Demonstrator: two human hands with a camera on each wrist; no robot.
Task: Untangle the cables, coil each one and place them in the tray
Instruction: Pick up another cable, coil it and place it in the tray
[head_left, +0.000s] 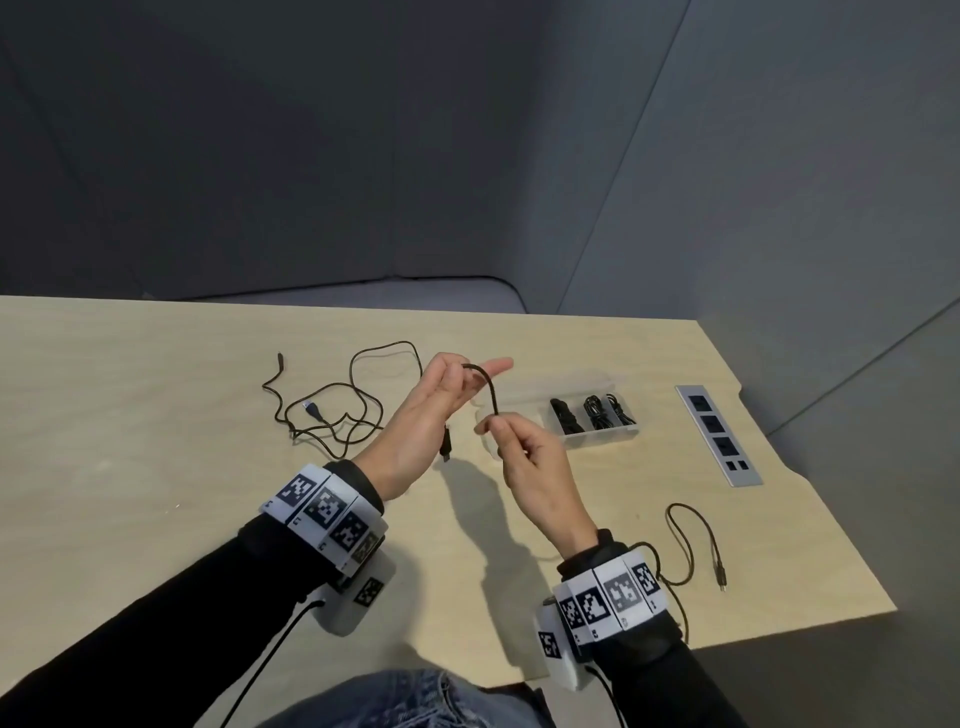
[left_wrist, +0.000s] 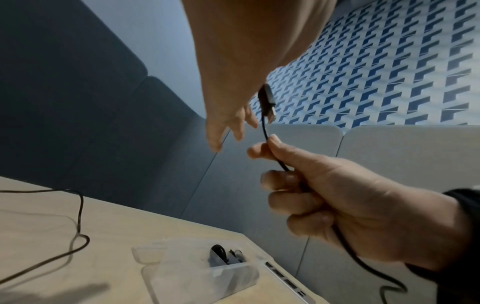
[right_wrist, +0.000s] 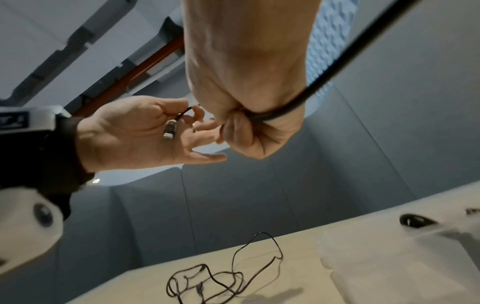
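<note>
Black and thin, the cable (head_left: 487, 387) in hand arches between both hands above the bench (head_left: 156, 519), and I judge it light, limp and a little springy: it will sag wherever it is not held and try to unwind once looped. The right hand (head_left: 540, 467) pinches it between thumb and forefinger, the other fingers curled round the run that passes through the palm and trails past the wrist to a loose end (head_left: 721, 576) lying on the bench at 4 o'clock. The left hand (head_left: 421, 426) stands palm-up with fingers mostly straight; the cable passes over near the thumb and its plug (head_left: 445, 448) dangles below the palm. Whether the thumb actually clamps it I cannot tell. The best hold, I think, is just behind the plug, feeding slack with the other hand so each turn lies flat.

Farther out, at 10 o'clock, a second cable (head_left: 343, 410) lies in a loose tangle on the bench, with a plug (head_left: 313, 409) inside its loops.

At 2 o'clock sits the tray (head_left: 602, 439), clear plastic with dividers. 3 compartments each hold a dark coiled bundle (head_left: 566, 420); the nearer part looks unfilled, though it is partly hidden by the right hand. Beyond it, a socket strip (head_left: 719, 436) is set into the bench.
</note>
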